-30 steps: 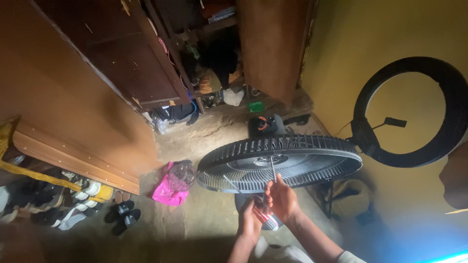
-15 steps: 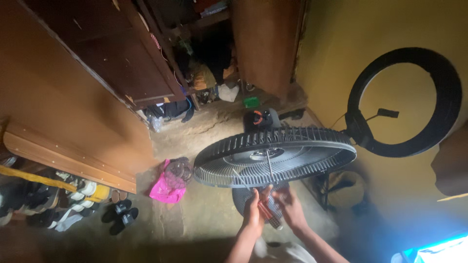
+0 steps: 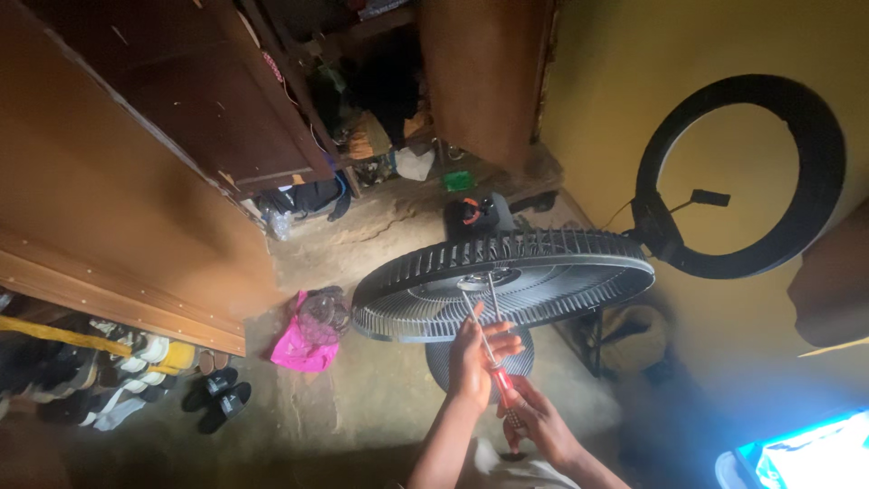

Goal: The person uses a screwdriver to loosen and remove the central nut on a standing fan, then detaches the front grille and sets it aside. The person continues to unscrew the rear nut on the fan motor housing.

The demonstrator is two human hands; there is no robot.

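A head-worn camera is looking down into a dim, cluttered room with a bare earthen floor (image 3: 362,398). A large dark wooden wardrobe (image 3: 181,118) is filling the upper left, its doors hanging open onto heaped clothes. A yellow wall (image 3: 634,72) is rising on the right, and a black ring light (image 3: 742,177) on a stand is leaning close to it.

In the middle, a round black fan grille (image 3: 502,281) is lying nearly flat, seen from above and slightly edge-on, with a dark fan base (image 3: 477,215) behind it. A pink bag (image 3: 303,340) is sitting on the floor to the left of the grille. Along the lower left edge, shoes and sandals (image 3: 127,376) are lining a low rack.

Both hands are reaching up from the bottom of the view. The left hand (image 3: 475,358) is curling around a thin metal shaft just under the near rim of the grille. The right hand (image 3: 539,426) is gripping the red handle of a screwdriver (image 3: 493,349), whose shaft is pointing up toward the grille's centre. Both hands are closed on the tool.

Judging the risks: the tip is meeting the grille at a slant, so it is likely to slip off a screw and scrape the ribs or jab the steadying fingers. The poor light is making alignment harder, and a loosened screw could be lost on the floor.
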